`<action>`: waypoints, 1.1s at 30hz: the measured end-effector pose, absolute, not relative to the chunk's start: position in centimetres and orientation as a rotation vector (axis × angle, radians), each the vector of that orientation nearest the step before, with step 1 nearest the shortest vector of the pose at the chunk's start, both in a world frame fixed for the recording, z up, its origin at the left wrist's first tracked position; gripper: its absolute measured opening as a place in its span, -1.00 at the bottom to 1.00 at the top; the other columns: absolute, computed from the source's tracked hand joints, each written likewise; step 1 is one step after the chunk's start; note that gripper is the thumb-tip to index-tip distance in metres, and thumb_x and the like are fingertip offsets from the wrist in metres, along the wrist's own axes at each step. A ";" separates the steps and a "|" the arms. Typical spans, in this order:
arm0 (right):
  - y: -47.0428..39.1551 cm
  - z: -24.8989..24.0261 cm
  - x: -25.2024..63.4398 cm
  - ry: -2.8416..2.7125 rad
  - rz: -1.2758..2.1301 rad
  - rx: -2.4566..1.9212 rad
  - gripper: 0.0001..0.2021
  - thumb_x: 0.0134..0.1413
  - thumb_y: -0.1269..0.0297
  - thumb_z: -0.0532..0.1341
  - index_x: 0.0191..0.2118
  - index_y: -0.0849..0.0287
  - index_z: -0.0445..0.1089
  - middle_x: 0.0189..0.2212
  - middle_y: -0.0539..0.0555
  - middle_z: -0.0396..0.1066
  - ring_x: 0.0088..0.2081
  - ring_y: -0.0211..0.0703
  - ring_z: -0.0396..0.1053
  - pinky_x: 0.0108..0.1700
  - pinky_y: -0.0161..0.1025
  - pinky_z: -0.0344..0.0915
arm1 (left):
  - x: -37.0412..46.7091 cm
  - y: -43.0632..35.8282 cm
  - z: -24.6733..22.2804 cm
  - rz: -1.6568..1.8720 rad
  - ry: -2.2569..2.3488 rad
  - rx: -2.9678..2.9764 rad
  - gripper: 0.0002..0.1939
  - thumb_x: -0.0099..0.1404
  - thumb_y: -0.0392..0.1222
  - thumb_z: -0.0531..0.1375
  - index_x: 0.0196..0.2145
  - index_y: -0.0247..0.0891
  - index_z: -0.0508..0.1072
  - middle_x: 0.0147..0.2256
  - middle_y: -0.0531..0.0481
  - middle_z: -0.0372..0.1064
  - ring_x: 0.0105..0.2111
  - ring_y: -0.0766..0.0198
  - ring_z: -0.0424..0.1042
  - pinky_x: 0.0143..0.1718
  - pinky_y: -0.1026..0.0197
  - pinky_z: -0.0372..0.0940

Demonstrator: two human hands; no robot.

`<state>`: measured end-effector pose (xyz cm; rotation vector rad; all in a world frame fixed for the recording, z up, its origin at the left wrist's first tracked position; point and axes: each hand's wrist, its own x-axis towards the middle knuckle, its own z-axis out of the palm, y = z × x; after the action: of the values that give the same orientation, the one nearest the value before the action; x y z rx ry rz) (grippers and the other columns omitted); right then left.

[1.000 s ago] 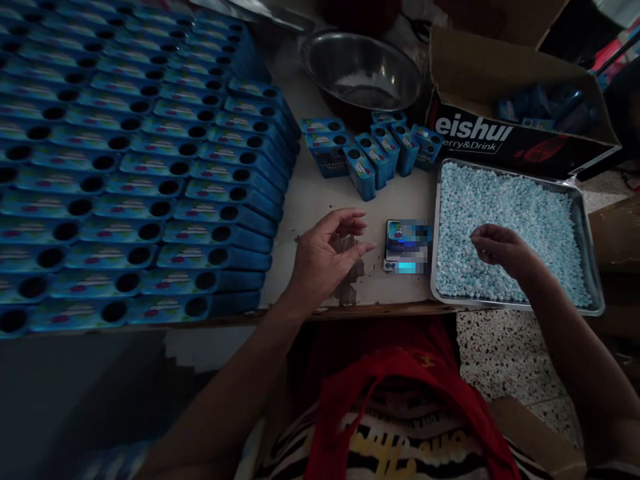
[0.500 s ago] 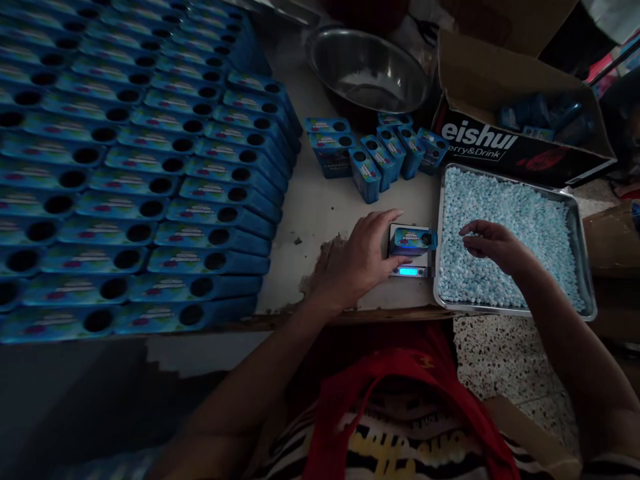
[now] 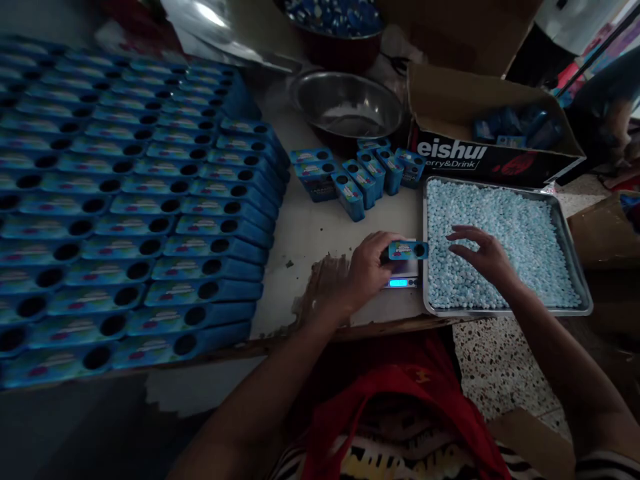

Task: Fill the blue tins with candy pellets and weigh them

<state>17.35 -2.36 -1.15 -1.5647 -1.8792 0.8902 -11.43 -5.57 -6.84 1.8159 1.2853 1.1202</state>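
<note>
My left hand point(image 3: 369, 270) grips the left end of a small blue box point(image 3: 407, 251) with a dark round hole in its top. The box is above a small scale point(image 3: 400, 277) whose display glows blue. My right hand point(image 3: 480, 253) hovers over the left part of a metal tray point(image 3: 510, 312), fingers apart, with nothing visible between them. Pale blue and white pellets point(image 3: 530, 247) fill the tray. Behind the scale stands a loose group of similar blue boxes point(image 3: 349, 195).
Rows of blue boxes point(image 3: 125, 247) cover the left side. At the back are a metal bowl point(image 3: 350, 107), a pot of dark blue pieces point(image 3: 335, 40) and a cardboard carton point(image 3: 495, 163) with blue packages. A person's arm point(image 3: 620, 123) shows at far right.
My left hand now has its fingers round the box, which appears raised off the scale. My right hand's fingers have spread over the tray. The camera view has shifted.
</note>
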 end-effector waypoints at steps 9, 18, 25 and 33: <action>-5.3 -4.1 12.6 -0.550 1.862 -1.067 -0.86 0.29 0.21 0.39 -0.12 0.12 0.55 -0.20 0.11 0.72 -0.12 -0.03 0.72 0.05 -0.11 0.66 | -9.0 -3.1 -6.2 1.187 1.235 2.328 -0.64 0.40 -0.27 0.24 0.03 0.08 0.69 0.06 -0.08 0.63 0.17 -0.08 0.51 0.55 -0.36 -0.06; -3.1 -4.8 13.5 -0.546 1.948 -1.073 -0.80 0.16 0.51 0.42 -0.09 0.24 0.63 -0.20 0.19 0.73 -0.15 -0.08 0.73 -0.07 -0.24 0.71 | -9.0 -3.6 -7.9 1.274 1.419 1.937 -0.75 0.42 -0.12 0.33 0.03 -0.12 0.62 0.00 -0.12 0.63 0.04 -0.03 0.58 0.21 -0.07 0.41; -3.0 -1.6 12.7 -1.271 1.434 -1.249 -0.75 0.24 0.11 0.46 -0.03 0.08 0.70 -0.37 0.03 0.65 -0.38 -0.17 0.59 -0.26 -0.20 0.58 | -9.2 -4.0 -7.9 1.302 1.424 1.651 -0.66 0.26 -0.18 0.45 -0.01 -0.13 0.60 -0.05 -0.07 0.62 0.02 0.00 0.59 0.15 0.00 0.45; -1.9 1.8 11.8 -2.238 0.723 -1.390 -0.68 0.42 0.28 0.26 0.16 0.01 0.67 -0.15 0.14 0.71 -0.15 0.03 0.62 -0.06 -0.09 0.45 | -11.2 -5.2 -6.3 1.191 1.298 1.334 -0.59 0.19 -0.09 0.49 -0.03 -0.15 0.55 -0.12 -0.04 0.62 -0.13 0.07 0.62 -0.05 0.07 0.53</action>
<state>11.77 -1.87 1.81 -1.3902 -2.2380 0.7234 -11.25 -5.18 -6.27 1.3338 1.2975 1.1906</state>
